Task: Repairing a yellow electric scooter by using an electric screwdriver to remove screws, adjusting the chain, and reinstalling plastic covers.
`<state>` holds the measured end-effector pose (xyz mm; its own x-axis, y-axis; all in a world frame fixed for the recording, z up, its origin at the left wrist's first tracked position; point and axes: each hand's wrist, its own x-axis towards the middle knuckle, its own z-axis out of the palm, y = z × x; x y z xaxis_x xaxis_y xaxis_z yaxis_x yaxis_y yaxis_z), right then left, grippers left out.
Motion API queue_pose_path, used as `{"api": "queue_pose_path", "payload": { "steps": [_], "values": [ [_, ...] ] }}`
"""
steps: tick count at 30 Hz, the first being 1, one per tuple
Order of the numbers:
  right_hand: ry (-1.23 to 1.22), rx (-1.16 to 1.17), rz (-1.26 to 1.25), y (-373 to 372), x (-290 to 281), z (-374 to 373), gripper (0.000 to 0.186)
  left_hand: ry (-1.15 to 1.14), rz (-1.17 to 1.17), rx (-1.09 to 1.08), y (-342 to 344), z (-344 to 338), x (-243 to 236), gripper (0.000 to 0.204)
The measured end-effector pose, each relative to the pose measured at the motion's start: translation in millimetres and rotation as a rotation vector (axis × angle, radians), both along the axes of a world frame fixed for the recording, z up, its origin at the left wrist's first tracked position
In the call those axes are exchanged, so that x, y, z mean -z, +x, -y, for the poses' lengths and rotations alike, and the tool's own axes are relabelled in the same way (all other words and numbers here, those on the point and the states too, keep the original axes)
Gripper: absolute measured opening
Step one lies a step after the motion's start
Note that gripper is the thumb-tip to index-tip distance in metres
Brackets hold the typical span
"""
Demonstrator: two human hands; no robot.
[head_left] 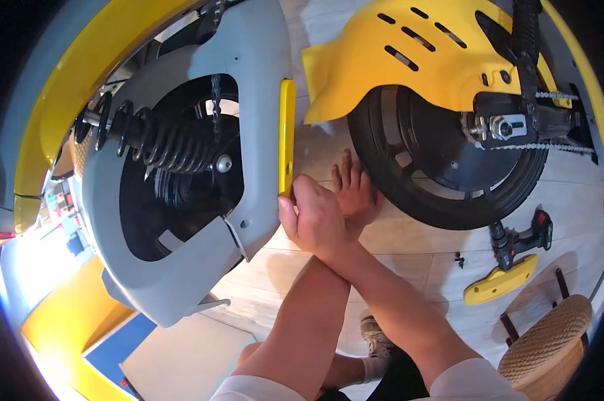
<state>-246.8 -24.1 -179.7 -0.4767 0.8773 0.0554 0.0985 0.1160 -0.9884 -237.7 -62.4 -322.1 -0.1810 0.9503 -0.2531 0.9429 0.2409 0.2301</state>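
Observation:
My forearms cross, the right one over the left. Its fingers curled, my right hand grips the lower end of a narrow yellow trim strip. That strip lies along the right edge of a grey swingarm cover, which surrounds a black coil spring and a wheel. My left hand reaches out beyond the right one with fingers spread, beside a black tyre; whether it touches the tyre I cannot tell. A yellow slotted fender covers the top of that wheel.
A cordless drill stands at the right, touching a second yellow trim strip. Small dark screws lie on the floor left of it. A woven stool is at lower right. At lower left is a cardboard box.

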Motion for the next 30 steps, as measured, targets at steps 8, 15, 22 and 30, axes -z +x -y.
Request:
{"api": "queue_pose_path", "payload": {
  "steps": [8,15,22,30],
  "values": [
    [0.185,-0.032,-0.117,16,39,-22,0.023,0.054,-0.042,0.041,6,-5,-2,0.082],
    [-0.142,-0.009,-0.204,23,5,-36,0.019,0.090,-0.059,0.039,-2,4,-2,0.078],
    [-0.138,-0.054,-0.395,27,-8,-37,0.041,0.077,-0.042,0.029,11,-8,-5,0.071],
    [0.269,0.183,-0.248,-7,-25,-112,0.034,0.031,-0.099,0.041,6,-2,-15,0.069]
  ]
}}
